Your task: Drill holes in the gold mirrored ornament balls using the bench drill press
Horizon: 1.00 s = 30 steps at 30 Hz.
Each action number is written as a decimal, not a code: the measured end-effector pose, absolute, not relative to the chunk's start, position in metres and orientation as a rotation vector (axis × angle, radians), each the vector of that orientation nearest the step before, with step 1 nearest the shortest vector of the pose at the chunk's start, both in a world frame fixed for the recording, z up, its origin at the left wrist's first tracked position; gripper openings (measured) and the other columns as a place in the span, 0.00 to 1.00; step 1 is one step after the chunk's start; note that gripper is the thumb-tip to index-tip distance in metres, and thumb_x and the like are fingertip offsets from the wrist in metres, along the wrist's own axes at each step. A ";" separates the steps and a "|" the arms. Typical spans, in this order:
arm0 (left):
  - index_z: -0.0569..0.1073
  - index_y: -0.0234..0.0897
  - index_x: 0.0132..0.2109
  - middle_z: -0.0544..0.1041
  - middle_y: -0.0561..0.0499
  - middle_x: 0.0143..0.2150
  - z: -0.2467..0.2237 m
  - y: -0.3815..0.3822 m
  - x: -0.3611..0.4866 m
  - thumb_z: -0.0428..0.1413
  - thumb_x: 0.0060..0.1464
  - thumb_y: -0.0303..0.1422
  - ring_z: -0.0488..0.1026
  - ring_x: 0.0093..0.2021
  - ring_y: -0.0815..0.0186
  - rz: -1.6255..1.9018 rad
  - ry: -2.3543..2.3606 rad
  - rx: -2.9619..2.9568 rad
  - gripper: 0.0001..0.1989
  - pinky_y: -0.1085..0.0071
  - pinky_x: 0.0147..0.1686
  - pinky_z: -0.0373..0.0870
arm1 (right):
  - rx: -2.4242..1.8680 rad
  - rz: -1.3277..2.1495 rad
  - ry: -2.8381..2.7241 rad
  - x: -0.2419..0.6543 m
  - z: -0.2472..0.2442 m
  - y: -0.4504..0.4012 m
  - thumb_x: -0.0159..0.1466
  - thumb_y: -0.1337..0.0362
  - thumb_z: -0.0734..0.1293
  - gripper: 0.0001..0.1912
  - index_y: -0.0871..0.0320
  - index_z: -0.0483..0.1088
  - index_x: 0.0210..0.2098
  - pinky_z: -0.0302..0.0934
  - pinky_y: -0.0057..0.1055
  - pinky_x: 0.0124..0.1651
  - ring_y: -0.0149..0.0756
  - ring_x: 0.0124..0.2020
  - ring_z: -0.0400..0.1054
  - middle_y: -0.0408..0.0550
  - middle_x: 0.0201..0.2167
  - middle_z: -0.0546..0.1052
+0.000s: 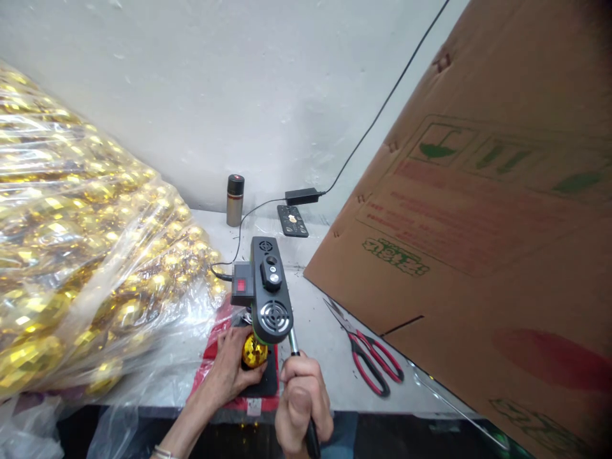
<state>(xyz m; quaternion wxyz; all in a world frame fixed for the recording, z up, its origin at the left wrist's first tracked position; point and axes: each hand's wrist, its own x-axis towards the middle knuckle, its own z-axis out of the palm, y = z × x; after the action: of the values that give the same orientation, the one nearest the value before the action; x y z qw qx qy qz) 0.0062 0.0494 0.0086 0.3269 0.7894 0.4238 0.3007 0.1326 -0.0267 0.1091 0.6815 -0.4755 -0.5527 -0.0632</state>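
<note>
My left hand (235, 364) is closed around a small gold mirrored ball (254, 350), holding it under the near end of a black machine (270, 290) with round vents and buttons on top. My right hand (305, 401) is wrapped round the black grip of a metal lever handle (293, 343), which slants up to the machine's right side. Beneath the ball is a black base plate (270, 381) lying on a red sheet (210, 357). The machine's head hides whatever touches the ball from above.
A clear plastic bag full of gold mirrored balls (100, 242) fills the left. At right leans a large cardboard box (454, 210), with red-handled scissors (368, 357) beside it. Toward the wall stand a spray can (234, 201), a power adapter (302, 196) with cable, and a dark phone-like slab (292, 220).
</note>
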 end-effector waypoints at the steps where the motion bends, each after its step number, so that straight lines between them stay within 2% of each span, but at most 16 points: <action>1: 0.73 0.40 0.61 0.79 0.38 0.60 0.008 0.049 0.006 0.68 0.50 0.34 0.74 0.61 0.41 0.789 1.110 2.066 0.31 0.46 0.60 0.66 | -1.066 -0.149 -1.234 0.132 0.110 -0.026 0.76 0.68 0.55 0.16 0.53 0.63 0.31 0.67 0.34 0.46 0.29 0.27 0.66 0.38 0.27 0.70; 8: 0.74 0.40 0.59 0.80 0.40 0.57 0.004 0.049 0.009 0.68 0.49 0.33 0.76 0.57 0.43 0.848 1.127 2.086 0.30 0.47 0.58 0.68 | -1.063 -0.166 -1.226 0.131 0.110 -0.023 0.78 0.66 0.55 0.18 0.54 0.62 0.30 0.67 0.30 0.50 0.26 0.27 0.65 0.36 0.27 0.69; 13: 0.74 0.41 0.59 0.80 0.40 0.58 0.003 0.050 0.010 0.68 0.50 0.33 0.76 0.58 0.43 0.844 1.118 2.084 0.29 0.48 0.57 0.68 | -1.074 -0.149 -1.226 0.133 0.099 -0.025 0.78 0.65 0.55 0.18 0.53 0.62 0.31 0.66 0.33 0.51 0.27 0.28 0.66 0.36 0.27 0.70; 18: 0.73 0.41 0.59 0.81 0.41 0.54 0.003 0.050 0.011 0.67 0.49 0.33 0.76 0.55 0.44 0.864 1.135 2.084 0.29 0.48 0.56 0.69 | -1.098 -0.114 -1.242 0.134 0.095 -0.028 0.79 0.63 0.54 0.18 0.53 0.62 0.31 0.66 0.37 0.49 0.29 0.28 0.66 0.37 0.27 0.70; 23: 0.75 0.41 0.55 0.81 0.44 0.49 0.010 0.051 0.011 0.67 0.49 0.34 0.77 0.51 0.46 0.856 1.148 2.103 0.25 0.49 0.55 0.70 | -1.071 -0.100 -1.246 0.133 0.095 -0.024 0.79 0.62 0.55 0.18 0.53 0.63 0.32 0.64 0.34 0.41 0.30 0.28 0.66 0.38 0.27 0.69; 30: 0.74 0.40 0.55 0.80 0.45 0.48 0.019 0.053 0.010 0.67 0.50 0.33 0.76 0.50 0.48 0.827 1.147 2.117 0.24 0.51 0.55 0.69 | -1.027 -0.140 -1.237 0.133 0.087 -0.017 0.78 0.63 0.54 0.17 0.53 0.62 0.32 0.65 0.35 0.41 0.30 0.27 0.66 0.38 0.27 0.69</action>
<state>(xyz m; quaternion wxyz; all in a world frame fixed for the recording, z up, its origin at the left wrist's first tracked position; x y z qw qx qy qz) 0.0095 0.0530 0.0190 0.2933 0.7950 0.4308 0.3103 0.1332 -0.0171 0.0874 0.6916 -0.4596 -0.5537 -0.0629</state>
